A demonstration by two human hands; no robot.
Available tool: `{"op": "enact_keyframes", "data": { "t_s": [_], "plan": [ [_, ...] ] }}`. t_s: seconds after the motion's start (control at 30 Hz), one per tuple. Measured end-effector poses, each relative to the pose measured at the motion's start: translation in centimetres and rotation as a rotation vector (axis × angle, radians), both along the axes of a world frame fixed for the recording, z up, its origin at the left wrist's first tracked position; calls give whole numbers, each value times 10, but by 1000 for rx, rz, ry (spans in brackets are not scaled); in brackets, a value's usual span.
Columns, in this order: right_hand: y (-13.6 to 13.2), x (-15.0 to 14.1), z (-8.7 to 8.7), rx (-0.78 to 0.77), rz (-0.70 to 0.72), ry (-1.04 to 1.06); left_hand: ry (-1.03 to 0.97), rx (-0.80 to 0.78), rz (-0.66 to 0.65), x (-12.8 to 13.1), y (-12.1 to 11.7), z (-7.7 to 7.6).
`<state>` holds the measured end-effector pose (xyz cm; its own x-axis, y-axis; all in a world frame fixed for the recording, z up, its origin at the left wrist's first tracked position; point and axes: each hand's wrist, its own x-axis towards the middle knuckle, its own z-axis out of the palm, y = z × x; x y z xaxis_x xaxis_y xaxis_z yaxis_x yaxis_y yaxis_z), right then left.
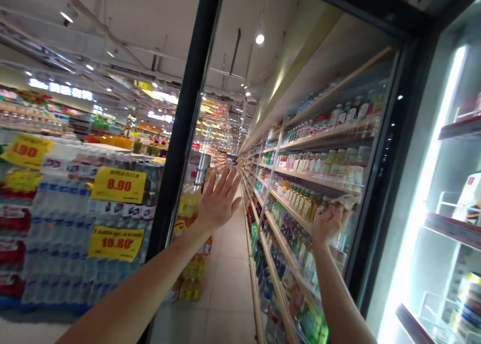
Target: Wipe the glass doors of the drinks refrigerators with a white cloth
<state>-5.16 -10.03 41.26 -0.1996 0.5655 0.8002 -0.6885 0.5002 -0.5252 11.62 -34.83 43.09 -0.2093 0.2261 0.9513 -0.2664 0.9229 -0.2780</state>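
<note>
A glass cooler door (263,108) in a dark frame stands open before me. My left hand (221,199) is raised at its middle, palm against the glass, fingers stretched and holding nothing. Near the door's hinge side, my right hand (328,223) presses a pale, crumpled cloth (346,201) to the pane. Part of the cloth is covered by my fingers. Shelves of bottles (300,199) show in the glass behind both hands; whether they are reflected or seen through it, I cannot tell.
To the right is the lit cooler interior with shelves (456,229) and a bright light strip (424,194). The door's dark edge frame (184,118) slants at left. Beyond it stand stacked bottle packs (56,244) with yellow price signs (118,185).
</note>
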Motion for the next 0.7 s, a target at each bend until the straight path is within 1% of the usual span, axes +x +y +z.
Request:
{"op": "enact_keyframes", "data": {
  "t_s": [0.03,0.07,0.1,0.13,0.17,0.2,0.23,0.27,0.3,0.33,0.37,0.4,0.43,0.47,0.5,0.53,0.57,0.6,0.63,0.67,0.7],
  "plan": [
    [-18,12,-5,101,12,28,4,-1,0,0,0,1],
    [-40,27,-13,253,26,74,10,-3,-5,0,-1,1],
    [-63,42,-24,415,37,129,18,-7,-14,0,-2,-1],
    [-84,56,-35,614,60,192,24,-17,-27,0,-4,-4],
    [-99,67,-45,760,67,272,22,-28,-40,0,-5,-10],
    [-106,71,-54,872,66,329,17,-40,-54,1,-7,-17],
    [-104,70,-60,928,55,362,12,-48,-66,2,-8,-26],
    [-93,62,-64,921,33,363,9,-48,-73,3,-10,-36],
    [-74,50,-65,853,9,328,11,-40,-74,5,-10,-45],
    [-52,36,-62,722,-14,262,21,-27,-70,6,-10,-54],
    [-29,20,-57,554,-30,182,32,-17,-65,8,-10,-62],
    [-9,6,-51,357,-42,103,39,-10,-58,9,-9,-67],
    [5,-4,-44,188,-49,40,39,-4,-53,10,-7,-70],
    [10,-9,-39,71,-48,-7,39,0,-52,10,-6,-71],
    [7,-8,-36,21,-43,-26,38,5,-56,10,-4,-71],
    [-4,-1,-37,45,-35,-16,36,10,-60,11,-4,-71],
    [-22,11,-42,132,-23,23,36,17,-63,11,-3,-69],
    [-44,26,-50,257,-7,76,37,21,-64,10,-3,-69],
    [-65,41,-59,418,10,147,37,22,-63,10,-4,-68],
    [-84,55,-68,614,38,222,37,19,-62,10,-4,-67],
    [-96,65,-76,772,59,282,37,15,-59,10,-5,-67]
  ]
}}
